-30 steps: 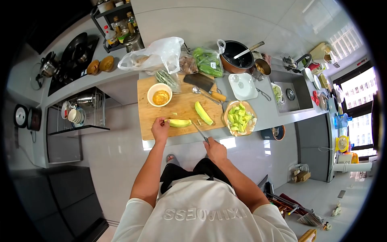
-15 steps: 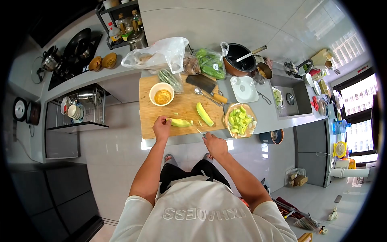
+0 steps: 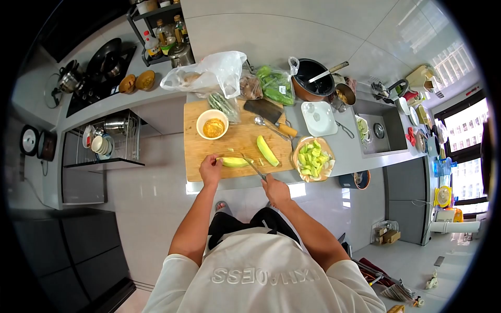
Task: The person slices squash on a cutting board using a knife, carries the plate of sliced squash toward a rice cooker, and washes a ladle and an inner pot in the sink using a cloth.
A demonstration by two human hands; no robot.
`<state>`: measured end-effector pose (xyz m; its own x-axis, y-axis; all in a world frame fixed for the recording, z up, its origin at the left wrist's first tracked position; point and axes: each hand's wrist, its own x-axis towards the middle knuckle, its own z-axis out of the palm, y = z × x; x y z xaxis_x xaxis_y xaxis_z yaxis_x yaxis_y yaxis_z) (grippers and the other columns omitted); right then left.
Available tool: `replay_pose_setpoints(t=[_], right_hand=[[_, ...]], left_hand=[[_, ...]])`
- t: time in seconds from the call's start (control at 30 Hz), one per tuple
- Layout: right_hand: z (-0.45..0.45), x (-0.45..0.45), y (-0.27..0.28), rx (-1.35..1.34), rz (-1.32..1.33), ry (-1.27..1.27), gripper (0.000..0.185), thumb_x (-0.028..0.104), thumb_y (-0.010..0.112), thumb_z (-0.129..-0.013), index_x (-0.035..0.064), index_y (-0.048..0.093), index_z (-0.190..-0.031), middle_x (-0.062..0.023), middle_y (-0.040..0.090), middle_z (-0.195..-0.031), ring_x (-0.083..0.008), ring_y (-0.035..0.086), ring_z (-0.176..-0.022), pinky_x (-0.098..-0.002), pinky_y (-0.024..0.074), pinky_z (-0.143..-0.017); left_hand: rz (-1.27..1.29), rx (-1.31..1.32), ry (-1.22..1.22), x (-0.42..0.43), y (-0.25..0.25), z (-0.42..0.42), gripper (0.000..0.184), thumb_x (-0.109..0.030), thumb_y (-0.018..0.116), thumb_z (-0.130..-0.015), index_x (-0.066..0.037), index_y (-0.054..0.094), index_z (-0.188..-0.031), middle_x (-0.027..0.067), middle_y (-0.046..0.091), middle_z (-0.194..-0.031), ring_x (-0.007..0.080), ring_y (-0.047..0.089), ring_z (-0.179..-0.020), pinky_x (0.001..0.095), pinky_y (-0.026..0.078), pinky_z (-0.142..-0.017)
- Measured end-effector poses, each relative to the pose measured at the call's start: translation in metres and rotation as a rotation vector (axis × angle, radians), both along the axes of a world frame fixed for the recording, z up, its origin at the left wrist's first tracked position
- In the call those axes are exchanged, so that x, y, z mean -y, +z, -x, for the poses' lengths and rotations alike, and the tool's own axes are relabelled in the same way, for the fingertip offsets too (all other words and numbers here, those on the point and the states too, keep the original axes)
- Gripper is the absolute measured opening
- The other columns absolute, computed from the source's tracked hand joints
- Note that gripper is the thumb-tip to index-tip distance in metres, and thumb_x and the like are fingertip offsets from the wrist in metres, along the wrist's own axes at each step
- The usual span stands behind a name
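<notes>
On the wooden cutting board (image 3: 201, 148), a long pale green gourd piece (image 3: 233, 162) lies near the front edge. My left hand (image 3: 210, 169) grips its left end with closed fingers. A small knife (image 3: 254, 168) is in my right hand (image 3: 275, 190), its handle wrapped by the fingers. The blade points up and left, at the right end of the piece; whether it touches the flesh I cannot tell. Another gourd piece (image 3: 267, 151) rests to the right, with small scraps beside it. Right of the board, a bowl (image 3: 327, 171) holds cut green chunks (image 3: 313, 157).
A bowl of orange-yellow stuff (image 3: 213, 126), a cleaver (image 3: 264, 110) and a spoon (image 3: 259, 120) are on the board. Behind stand plastic bags (image 3: 209, 70), bagged green vegetables (image 3: 275, 86) and a dark pot (image 3: 313, 78). A white dish (image 3: 318, 119) sits before the sink (image 3: 383, 130).
The knife in my right hand has moved left and up, from beside the gourd piece to its right end. My left hand still holds the other end. The view has shifted slightly.
</notes>
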<state>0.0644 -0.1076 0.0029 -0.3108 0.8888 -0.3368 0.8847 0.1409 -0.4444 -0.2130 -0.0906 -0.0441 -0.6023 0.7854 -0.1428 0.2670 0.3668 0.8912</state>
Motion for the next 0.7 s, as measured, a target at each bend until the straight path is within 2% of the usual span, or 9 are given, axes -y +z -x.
replay_pose_setpoints(t=[0.07, 0.17, 0.53, 0.7], right_hand=[[0.004, 0.005, 0.003, 0.024, -0.140, 0.046, 0.034, 0.040, 0.053, -0.106, 0.0066, 0.054, -0.107, -0.0192, 0.075, -0.088, -0.0409, 0.073, -0.075, -0.0537, 0.0584, -0.068], [0.008, 0.008, 0.006, 0.074, -0.175, 0.081, 0.033, 0.039, 0.054, -0.106, 0.0065, 0.054, -0.106, -0.0188, 0.074, -0.085, -0.0411, 0.073, -0.074, -0.0529, 0.0587, -0.067], [0.020, -0.002, -0.014, 0.098, -0.078, 0.078, 0.034, 0.039, 0.050, -0.107, 0.0060, 0.055, -0.112, -0.0204, 0.075, -0.090, -0.0431, 0.073, -0.082, -0.0533, 0.0586, -0.072], [0.020, 0.000, 0.003, 0.066, -0.057, 0.050, 0.035, 0.040, 0.051, -0.107, 0.0058, 0.055, -0.112, -0.0212, 0.075, -0.090, -0.0433, 0.073, -0.082, -0.0533, 0.0586, -0.073]], left_hand=[[-0.085, -0.014, 0.014, 0.001, -0.004, 0.000, 0.025, -0.010, 0.082, -0.087, 0.000, 0.074, -0.109, 0.0086, 0.076, -0.093, 0.0155, 0.071, -0.083, 0.0297, 0.058, -0.079], [-0.061, -0.005, 0.021, 0.000, -0.004, 0.000, 0.024, -0.010, 0.082, -0.088, -0.001, 0.074, -0.109, 0.0082, 0.076, -0.093, 0.0153, 0.071, -0.083, 0.0297, 0.058, -0.079], [-0.041, -0.019, 0.001, 0.001, -0.002, 0.000, 0.024, -0.010, 0.081, -0.088, -0.001, 0.075, -0.110, 0.0082, 0.077, -0.094, 0.0158, 0.071, -0.083, 0.0301, 0.057, -0.080], [-0.050, 0.009, 0.009, 0.006, 0.001, 0.001, 0.024, -0.010, 0.081, -0.089, 0.000, 0.076, -0.110, 0.0081, 0.077, -0.093, 0.0160, 0.071, -0.083, 0.0301, 0.057, -0.080]])
